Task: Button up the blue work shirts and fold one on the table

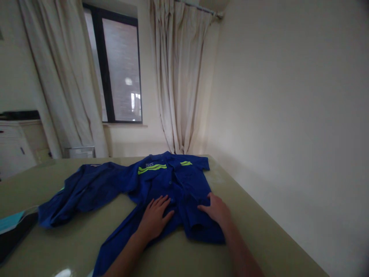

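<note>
A blue short-sleeved work shirt (190, 181) lies front up on the table, its collar away from me. Yellow-green stripes cross its chest, and small lettering sits above the left stripe. My left hand (155, 215) rests palm down on the lower front, fingers spread. At the right side edge, my right hand (216, 209) has cloth between its thumb and forefinger; its other fingers are mostly hidden. The shirt's lower left part stretches toward me under my left forearm. Another crumpled dark blue garment (89, 188) lies to the left, touching the shirt's left sleeve.
The pale green table (236, 200) runs along a bare wall (288, 115) on the right. A light blue face mask (11, 222) lies on a dark flat object (17, 238) at the left. Behind are curtains (184, 77), a window (122, 69) and a white cabinet (14, 142).
</note>
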Demonstrator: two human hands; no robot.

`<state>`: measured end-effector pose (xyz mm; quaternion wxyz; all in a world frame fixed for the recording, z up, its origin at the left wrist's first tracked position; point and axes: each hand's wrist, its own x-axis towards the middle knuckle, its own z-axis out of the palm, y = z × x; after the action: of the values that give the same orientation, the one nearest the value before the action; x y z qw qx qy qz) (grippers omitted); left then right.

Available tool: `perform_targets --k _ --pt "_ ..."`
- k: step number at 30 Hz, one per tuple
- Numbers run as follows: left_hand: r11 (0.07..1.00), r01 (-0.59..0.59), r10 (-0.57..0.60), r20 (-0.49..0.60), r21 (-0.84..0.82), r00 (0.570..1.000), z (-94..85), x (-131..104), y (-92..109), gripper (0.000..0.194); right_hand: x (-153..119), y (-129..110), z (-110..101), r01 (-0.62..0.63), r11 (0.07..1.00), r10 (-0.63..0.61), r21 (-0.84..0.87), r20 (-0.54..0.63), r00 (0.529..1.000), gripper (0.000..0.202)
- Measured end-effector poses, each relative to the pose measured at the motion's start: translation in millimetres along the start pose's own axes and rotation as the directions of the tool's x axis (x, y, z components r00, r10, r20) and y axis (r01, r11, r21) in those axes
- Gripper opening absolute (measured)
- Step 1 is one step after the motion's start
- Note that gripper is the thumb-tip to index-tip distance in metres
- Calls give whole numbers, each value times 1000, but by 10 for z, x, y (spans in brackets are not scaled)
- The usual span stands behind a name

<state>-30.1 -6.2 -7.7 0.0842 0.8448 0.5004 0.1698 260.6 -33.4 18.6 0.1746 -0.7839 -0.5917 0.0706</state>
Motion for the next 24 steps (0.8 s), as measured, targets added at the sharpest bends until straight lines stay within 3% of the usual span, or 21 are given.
perform_targets --k 2,4,7,9,12,15,18,21,22,24 --pt "1000 28 -28 -71 6 997 -28 62 -22 50 36 98 -12 37 995 -43 93 54 998 50" --pt "1000 7 -7 -148 -3 989 -53 30 17 43 78 149 -32 76 975 -85 211 31 996 45" --pt "993 -114 106 -156 -40 982 -103 -179 114 37 99 102 -133 91 924 -23 371 -185 983 46" --pt "982 -174 168 -86 -74 982 -142 -344 159 40 52 -18 -230 145 865 48 481 -368 929 50" --pt "986 -131 131 -7 -99 991 -196 -478 186 49 -125 -295 -313 327 710 28 624 -489 872 58" --pt "994 -69 73 47 -83 996 -250 -469 209 38 -351 -586 -223 445 591 -227 673 -390 892 46" --pt "987 -127 137 95 -99 986 -313 -464 257 38 -512 -767 21 501 590 -491 633 -212 845 17" --pt "961 -232 252 129 -150 959 -357 -529 323 62 -560 -816 257 503 639 -551 582 -110 827 18" --pt "951 -262 285 147 -162 947 -360 -554 346 62 -556 -815 304 496 650 -545 576 -103 832 20" --pt "937 -308 335 166 -166 928 -347 -590 392 42 -536 -808 340 482 648 -525 590 -113 844 21"
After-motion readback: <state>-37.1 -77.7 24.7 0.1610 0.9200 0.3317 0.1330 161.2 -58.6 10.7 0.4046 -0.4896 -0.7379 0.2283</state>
